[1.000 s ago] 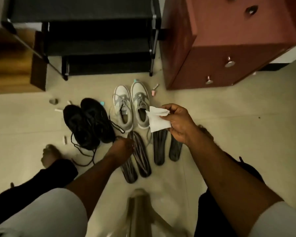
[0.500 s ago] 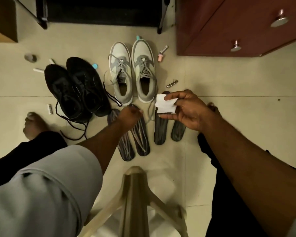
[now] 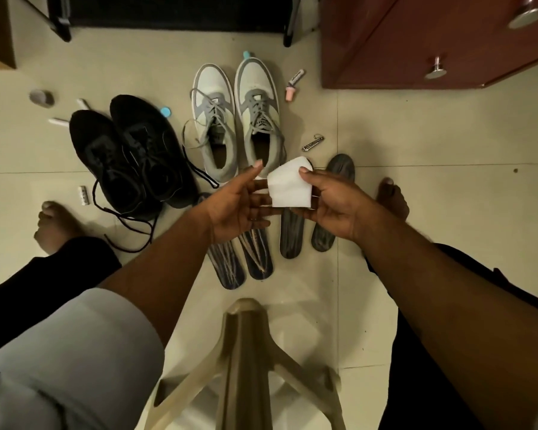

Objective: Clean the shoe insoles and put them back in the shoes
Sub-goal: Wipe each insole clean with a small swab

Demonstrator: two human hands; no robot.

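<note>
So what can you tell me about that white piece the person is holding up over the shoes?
The white wipe looks like soft tissue or thin cloth, folded into a rough square with one rounded upper corner. It looks clean and unmarked. It is held in the air above the dark insoles on the floor, just below the grey shoes. The right hand pinches its right edge with thumb on top, while the left hand, fingers straight, touches its left edge.
</note>
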